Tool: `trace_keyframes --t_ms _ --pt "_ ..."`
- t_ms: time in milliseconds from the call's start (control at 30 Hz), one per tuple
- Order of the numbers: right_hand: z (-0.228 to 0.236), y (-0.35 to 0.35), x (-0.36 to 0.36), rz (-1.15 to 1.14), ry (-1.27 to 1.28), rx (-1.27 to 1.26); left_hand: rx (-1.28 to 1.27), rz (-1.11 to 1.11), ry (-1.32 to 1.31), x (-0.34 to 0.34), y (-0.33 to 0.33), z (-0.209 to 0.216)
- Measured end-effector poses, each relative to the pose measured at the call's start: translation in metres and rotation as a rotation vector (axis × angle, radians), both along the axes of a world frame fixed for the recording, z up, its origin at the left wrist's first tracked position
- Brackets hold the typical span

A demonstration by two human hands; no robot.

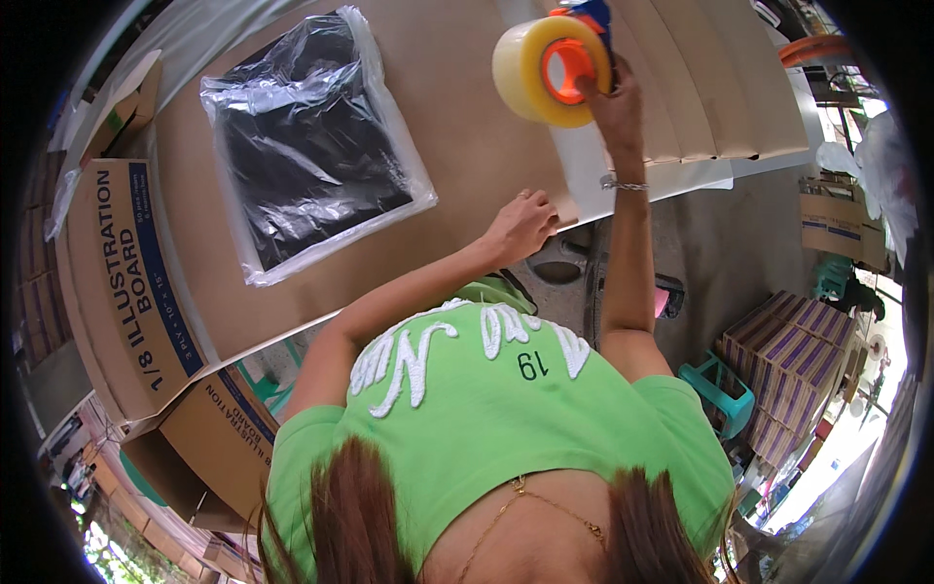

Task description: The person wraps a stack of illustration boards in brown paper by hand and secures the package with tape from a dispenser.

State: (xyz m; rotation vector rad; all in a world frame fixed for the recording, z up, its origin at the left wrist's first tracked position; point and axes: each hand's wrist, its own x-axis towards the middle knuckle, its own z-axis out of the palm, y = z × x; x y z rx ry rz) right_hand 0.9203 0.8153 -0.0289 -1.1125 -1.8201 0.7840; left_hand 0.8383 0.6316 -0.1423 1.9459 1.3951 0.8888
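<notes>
Gripping the tape dispenser (597, 18) w/ R hand (617, 119): fingers closed on it, thumb up against the orange hub (577, 58), big roll of clear, yellowish tape (525, 73) mounted on it, flat side partly facing cam. Dispenser's blue part shows at top edge of view, partly cut off. Whole thing is at far side of work area, R of ctr, over the strip btwn the brown cardboard sheet (477, 107) and the overlapping brown boards (720, 68) on R; can't tell how high above the surface. R arm stretched fwd, chain bracelet (624, 183) at wrist. L hand (523, 229) is at near R corner of the cardboard sheet, fingers curled, ring on one; can't tell if it pinches the edge or just rests there. L forearm runs diagonally in front of the chest, along near edge of the sheet. On the sheet, L of ctr, lies a flat black pack (311, 146) in clear, wrinkled plastic, near edge a bit tilted, well apart from the tape & not touched by either hand. Far L: brown printed carton (146, 282) w/ dark blue band; below it, another open carton (219, 438). Lower R, off the table: teal stool (720, 394) just beside a purple-and-tan striped stack (790, 365). Person wears a green shirt (525, 419) w/ white raised lettering.
</notes>
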Motion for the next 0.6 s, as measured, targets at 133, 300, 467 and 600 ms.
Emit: trace_keyframes --t_ms 133,300,467,600 --pt "0.044 0.004 0.022 -0.049 -0.09 0.072 -0.207 0.22 -0.442 -0.026 -0.002 0.013" --pt "0.065 -0.002 0.022 -0.045 -0.175 0.04 -0.466 0.415 -0.516 -0.082 -0.014 0.055" --pt "0.012 -0.005 0.021 -0.197 -0.501 0.027 -0.467 0.573 -0.46 -0.106 -0.04 0.089" --pt "-0.027 -0.013 0.022 -0.184 -0.618 0.0 -0.358 0.634 -0.623 -0.112 -0.066 0.082"
